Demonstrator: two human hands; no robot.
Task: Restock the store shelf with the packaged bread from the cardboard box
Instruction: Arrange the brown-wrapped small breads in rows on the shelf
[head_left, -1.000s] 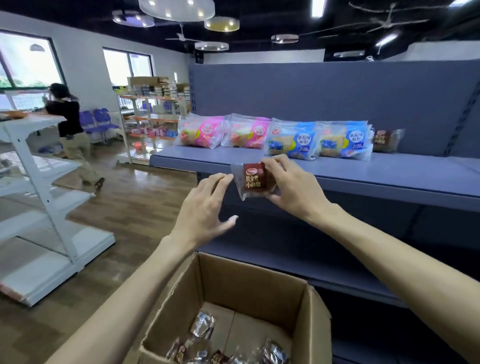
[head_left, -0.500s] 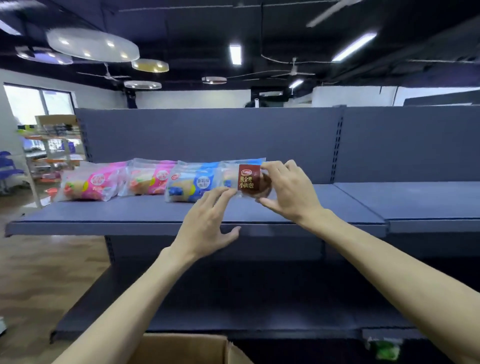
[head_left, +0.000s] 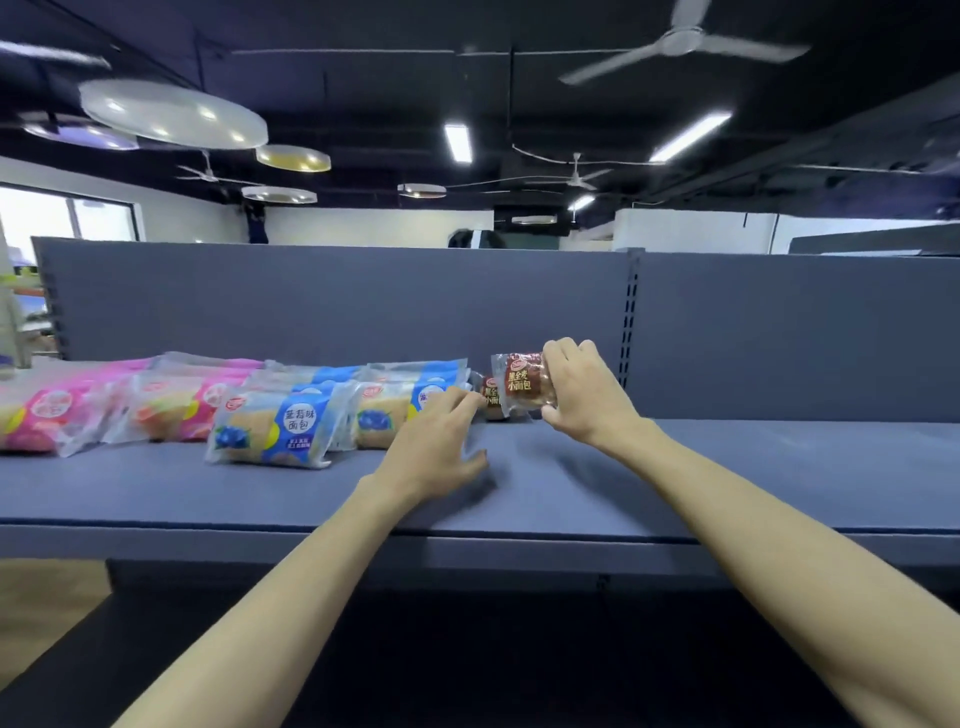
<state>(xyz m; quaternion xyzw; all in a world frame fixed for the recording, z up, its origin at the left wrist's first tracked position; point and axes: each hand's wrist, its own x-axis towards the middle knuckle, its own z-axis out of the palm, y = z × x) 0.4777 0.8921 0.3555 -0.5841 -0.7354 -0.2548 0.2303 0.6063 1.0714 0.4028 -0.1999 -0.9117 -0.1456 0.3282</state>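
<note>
My right hand (head_left: 584, 392) grips a small brown bread packet (head_left: 519, 382), upright, just above the blue-grey shelf (head_left: 727, 467) near its back panel. A second brown packet (head_left: 491, 397) stands right behind it on the shelf, partly hidden. My left hand (head_left: 441, 441) hovers open over the shelf, fingers spread, its fingertips close to the brown packets and to the nearest blue bread packet (head_left: 387, 413). Another blue packet (head_left: 275, 428) and pink packets (head_left: 171, 410) lie in a row to the left. The cardboard box is out of view.
The shelf's back panel (head_left: 363, 306) rises behind the row, with a slotted upright (head_left: 631, 317) to the right of my right hand. A lower shelf (head_left: 467, 649) lies in shadow below. Bare shelf surface stretches to the right.
My view rose and came closer to the shelf, and the box dropped out of sight. Both hands moved forward over the shelf, carrying the brown packet to the spot beside the other brown one.
</note>
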